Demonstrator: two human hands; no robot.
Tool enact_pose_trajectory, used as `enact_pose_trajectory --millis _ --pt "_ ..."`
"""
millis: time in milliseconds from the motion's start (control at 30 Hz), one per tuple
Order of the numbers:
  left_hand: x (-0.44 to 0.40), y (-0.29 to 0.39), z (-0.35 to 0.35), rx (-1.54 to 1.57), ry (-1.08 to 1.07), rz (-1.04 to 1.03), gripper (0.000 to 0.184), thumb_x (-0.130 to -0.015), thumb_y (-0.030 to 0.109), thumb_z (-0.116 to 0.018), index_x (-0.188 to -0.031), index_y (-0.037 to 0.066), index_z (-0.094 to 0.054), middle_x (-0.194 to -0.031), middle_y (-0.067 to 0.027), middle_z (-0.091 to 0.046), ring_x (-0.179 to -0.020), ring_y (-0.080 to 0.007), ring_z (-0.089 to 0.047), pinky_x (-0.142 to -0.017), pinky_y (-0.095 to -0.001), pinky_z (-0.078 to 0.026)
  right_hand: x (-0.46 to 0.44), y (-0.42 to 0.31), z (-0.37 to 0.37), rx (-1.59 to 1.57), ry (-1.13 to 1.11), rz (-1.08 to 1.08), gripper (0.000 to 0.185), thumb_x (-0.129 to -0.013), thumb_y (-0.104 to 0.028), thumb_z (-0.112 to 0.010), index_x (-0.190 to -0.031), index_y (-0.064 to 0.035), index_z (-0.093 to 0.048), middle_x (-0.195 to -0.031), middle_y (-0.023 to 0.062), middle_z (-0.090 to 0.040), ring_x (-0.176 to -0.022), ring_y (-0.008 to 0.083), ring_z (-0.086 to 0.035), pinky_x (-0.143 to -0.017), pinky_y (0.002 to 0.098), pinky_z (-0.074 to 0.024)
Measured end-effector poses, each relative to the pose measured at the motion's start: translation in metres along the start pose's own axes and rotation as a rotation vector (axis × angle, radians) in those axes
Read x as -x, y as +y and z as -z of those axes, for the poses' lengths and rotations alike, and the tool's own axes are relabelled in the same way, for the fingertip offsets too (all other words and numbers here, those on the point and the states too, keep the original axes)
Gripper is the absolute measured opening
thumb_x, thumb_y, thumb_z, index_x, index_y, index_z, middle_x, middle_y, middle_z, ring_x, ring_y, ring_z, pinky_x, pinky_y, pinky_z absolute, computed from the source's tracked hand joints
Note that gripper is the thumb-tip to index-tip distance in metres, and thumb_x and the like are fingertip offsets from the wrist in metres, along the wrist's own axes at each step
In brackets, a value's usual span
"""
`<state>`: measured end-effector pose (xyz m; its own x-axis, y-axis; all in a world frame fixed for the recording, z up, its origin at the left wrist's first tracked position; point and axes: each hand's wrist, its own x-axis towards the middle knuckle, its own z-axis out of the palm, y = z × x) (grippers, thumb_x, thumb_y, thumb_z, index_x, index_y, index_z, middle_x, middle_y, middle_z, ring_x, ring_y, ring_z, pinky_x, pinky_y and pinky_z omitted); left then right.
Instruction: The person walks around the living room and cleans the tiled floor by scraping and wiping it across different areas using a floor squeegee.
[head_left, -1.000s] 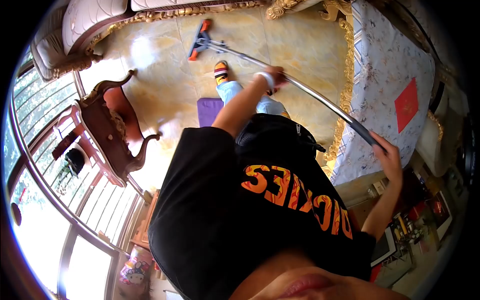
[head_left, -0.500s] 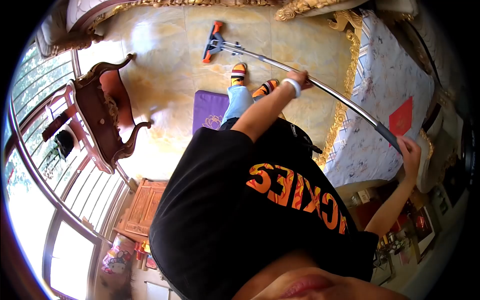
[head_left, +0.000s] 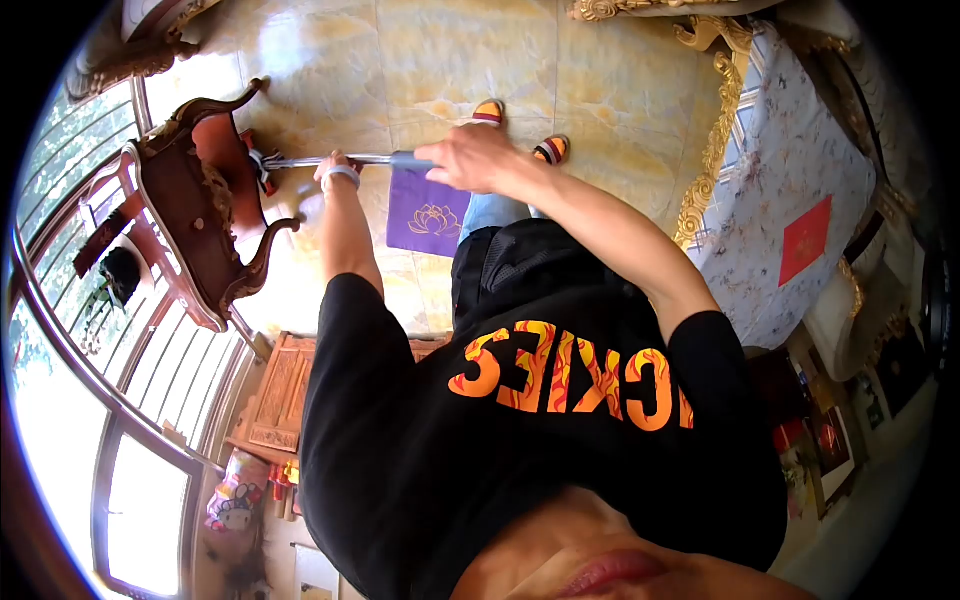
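A mop with a metal pole lies sideways across the view at left. Its head, partly hidden, reaches the edge of the dark wooden table. My left hand, with a white band at the wrist, is closed around the pole nearer the head. My right hand closes on the far end of the pole, by the grey grip. Below the pole lies a purple mat with a gold lotus outline. My sandalled feet stand just beyond my right hand.
The curved-legged wooden table stands by the barred windows at left. To the right is a gold-trimmed table under a floral cloth, with a red sheet on it. A carved wooden cabinet sits at lower left. The floor is glossy marble tile.
The mop head has swung from the top middle to the left, up to the wooden table. Both hands have moved left with the pole, the right one coming away from the cloth-covered table.
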<state>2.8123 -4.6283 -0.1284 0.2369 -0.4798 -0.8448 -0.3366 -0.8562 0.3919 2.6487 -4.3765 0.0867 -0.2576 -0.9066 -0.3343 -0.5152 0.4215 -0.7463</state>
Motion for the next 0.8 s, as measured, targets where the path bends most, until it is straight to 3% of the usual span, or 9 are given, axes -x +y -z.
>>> enact_pose_trajectory --millis 67,200,300,367,433,567,633,667,800 --pt "0.009 -0.008 0.004 0.012 0.232 -0.026 0.019 -0.073 0.006 -0.053 -0.091 0.002 -0.048 -0.08 -0.0161 -0.056 -0.066 -0.0269 -0.057 -0.051 -0.0398 -0.05 -0.001 -0.004 -0.017 0.047 0.027 0.053 0.016 -0.07 -0.023 -0.053 -0.081 -0.0117 -0.056 -0.058 0.0129 -0.054 -0.056 0.0298 -0.055 -0.053 0.0416 -0.0433" --pt "0.037 -0.035 0.012 -0.197 -0.167 -0.061 0.011 -0.071 0.006 -0.053 -0.073 -0.004 -0.049 -0.067 -0.0145 -0.055 -0.059 -0.0228 -0.055 -0.05 -0.0329 -0.051 0.039 0.011 -0.005 0.155 -0.104 -0.02 0.028 -0.074 -0.027 -0.051 -0.1 -0.0167 -0.054 -0.054 0.0133 -0.052 -0.053 0.0262 -0.055 -0.051 0.0385 -0.0441" --pt "0.022 -0.068 -0.014 -0.009 -0.519 0.274 0.013 -0.071 0.005 -0.055 -0.064 0.001 -0.045 -0.052 -0.0064 -0.043 -0.043 -0.0166 -0.044 -0.04 -0.0251 -0.042 0.09 0.035 0.033 0.17 -0.02 -0.092 0.03 -0.075 -0.03 -0.052 -0.102 -0.0182 -0.055 -0.06 0.0105 -0.055 -0.057 0.024 -0.056 -0.053 0.0358 -0.0444" --pt "0.029 -0.098 -0.038 0.173 -1.062 0.568 0.011 -0.073 0.005 -0.056 -0.068 0.002 -0.047 -0.058 -0.0068 -0.05 -0.05 -0.0167 -0.049 -0.046 -0.0256 -0.044 0.135 0.042 0.071 0.199 0.061 -0.141 0.028 -0.075 -0.029 -0.053 -0.1 -0.0184 -0.058 -0.071 0.0086 -0.06 -0.062 0.0228 -0.057 -0.057 0.0321 -0.0452" --pt "0.132 -0.124 -0.083 -0.016 -0.752 0.347 0.011 -0.075 0.007 -0.056 -0.068 0.004 -0.047 -0.06 -0.0061 -0.05 -0.051 -0.0157 -0.048 -0.048 -0.0236 -0.044 0.191 0.065 0.096 0.206 0.161 -0.169 0.026 -0.074 -0.026 -0.056 -0.098 -0.0154 -0.059 -0.081 0.0089 -0.061 -0.065 0.0229 -0.058 -0.059 0.0301 -0.0455" --pt "0.253 -0.222 -0.146 -0.231 -0.984 0.383 0.012 -0.076 0.012 -0.055 -0.07 0.005 -0.048 -0.069 -0.0076 -0.053 -0.059 -0.0178 -0.053 -0.057 -0.0295 -0.047 0.339 0.077 0.142 0.078 0.263 -0.387 0.02 -0.077 -0.016 -0.054 -0.094 -0.0059 -0.059 -0.078 0.0126 -0.06 -0.062 0.0199 -0.058 -0.056 0.027 -0.043" --pt "0.294 -0.289 -0.177 -0.137 -1.17 0.776 0.013 -0.077 0.015 -0.054 -0.078 0.004 -0.048 -0.074 -0.0107 -0.055 -0.063 -0.0206 -0.055 -0.061 -0.0327 -0.048 0.421 0.084 0.152 0.017 0.303 -0.556 0.019 -0.079 -0.013 -0.051 -0.092 -0.0017 -0.058 -0.075 0.0144 -0.06 -0.06 0.0161 -0.057 -0.054 0.0247 -0.0416" --pt "0.324 -0.32 -0.188 -0.32 -1.2 0.769 0.015 -0.078 0.017 -0.053 -0.081 0.003 -0.048 -0.078 -0.0125 -0.055 -0.067 -0.0221 -0.056 -0.062 -0.033 -0.048 0.466 0.093 0.145 0.071 0.44 -0.555 0.019 -0.081 -0.015 -0.049 -0.089 -0.0003 -0.058 -0.062 0.0114 -0.056 -0.053 0.011 -0.051 -0.049 0.0247 -0.0378" --pt "0.454 -0.411 -0.209 -0.73 -1.276 0.746 0.024 -0.079 0.02 -0.052 -0.094 0.002 -0.048 -0.089 -0.0188 -0.055 -0.078 -0.0285 -0.057 -0.068 -0.037 -0.048 0.605 0.07 0.152 -0.015 0.521 -1.084 0.025 -0.081 -0.02 -0.049 -0.082 0.0035 -0.056 -0.053 0.0076 -0.044 -0.047 0.0093 -0.038 -0.045 0.0241 -0.0333"
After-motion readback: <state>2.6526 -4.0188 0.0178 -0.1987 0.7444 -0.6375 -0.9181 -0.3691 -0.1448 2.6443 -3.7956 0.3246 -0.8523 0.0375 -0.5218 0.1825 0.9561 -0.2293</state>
